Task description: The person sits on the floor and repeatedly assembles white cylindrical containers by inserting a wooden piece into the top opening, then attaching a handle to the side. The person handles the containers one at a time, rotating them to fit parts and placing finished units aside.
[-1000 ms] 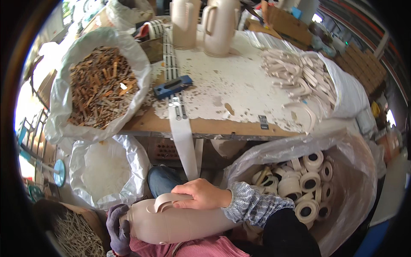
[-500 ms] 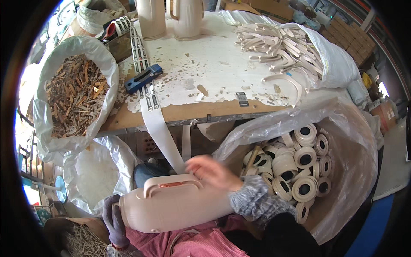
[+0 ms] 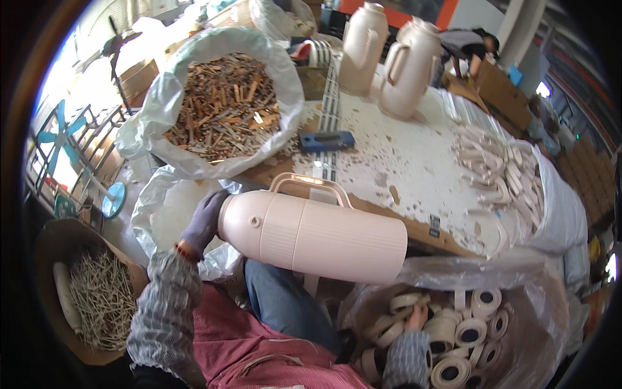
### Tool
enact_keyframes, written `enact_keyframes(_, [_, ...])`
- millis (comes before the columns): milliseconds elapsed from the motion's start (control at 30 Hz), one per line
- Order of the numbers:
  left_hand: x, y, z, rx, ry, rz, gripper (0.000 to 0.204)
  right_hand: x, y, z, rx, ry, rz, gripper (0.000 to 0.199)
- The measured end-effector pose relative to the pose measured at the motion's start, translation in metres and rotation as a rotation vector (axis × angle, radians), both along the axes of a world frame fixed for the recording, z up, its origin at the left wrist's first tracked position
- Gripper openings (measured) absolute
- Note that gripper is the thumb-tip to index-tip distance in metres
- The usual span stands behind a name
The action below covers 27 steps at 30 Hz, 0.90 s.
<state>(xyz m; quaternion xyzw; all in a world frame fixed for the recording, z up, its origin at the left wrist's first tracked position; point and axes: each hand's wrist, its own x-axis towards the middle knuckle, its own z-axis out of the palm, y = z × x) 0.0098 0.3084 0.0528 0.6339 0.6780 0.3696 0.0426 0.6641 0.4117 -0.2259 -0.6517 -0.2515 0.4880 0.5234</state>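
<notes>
Flask (image 3: 314,236) before table (image 3: 421,168), rings bag (image 3: 453,330) right below

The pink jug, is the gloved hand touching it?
Touching. The head view shows the gloved left hand cupped flat against the pink jug's end.

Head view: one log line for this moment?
left hand: gloved, on flask end | flask: on its side | right hand: in ring bag

Workshop: parts sacks (image 3: 285,71), paint-flecked workbench (image 3: 414,162)
</notes>
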Motion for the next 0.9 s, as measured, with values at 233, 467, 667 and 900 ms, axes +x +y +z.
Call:
enact_keyframes(233, [-0.019,0.049,0.013,-0.43,-0.165,0.047,0.035,-0.049,-0.045,0.237,0.237,-0.205,0.327,0.044])
enact_keyframes(467, [-0.007,0.062,0.032,-0.542,-0.33,0.069,0.035,-0.196,0.052,0.413,0.625,-0.665,1.018,0.037])
enact_keyframes(667, [-0.005,0.068,0.033,-0.548,-0.351,0.111,0.03,-0.37,0.136,0.396,0.727,-1.24,1.33,0.047])
enact_keyframes(900, [-0.007,0.064,0.027,-0.542,-0.542,0.219,0.03,-0.354,0.134,0.412,0.78,-1.036,1.264,0.051])
